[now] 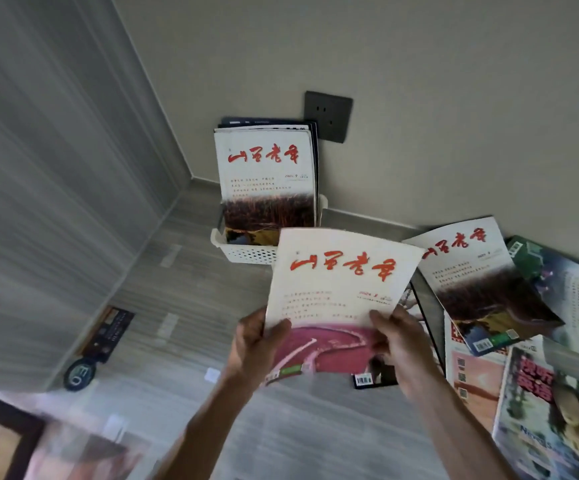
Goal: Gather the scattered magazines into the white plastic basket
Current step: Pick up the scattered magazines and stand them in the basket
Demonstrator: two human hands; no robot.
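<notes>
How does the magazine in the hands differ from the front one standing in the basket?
The held magazine has a pink lower cover; the basket's front magazine has a dark reddish-brown one. The held one is gripped by the left hand and right hand; the other stands in the white basket. Both share the red brush-style title.

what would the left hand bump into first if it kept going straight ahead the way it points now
Likely the white plastic basket: the left hand, holding the pink-bottomed magazine together with the right hand, points up toward its front wall. Depth is unclear, but nothing else shows in between.
</notes>
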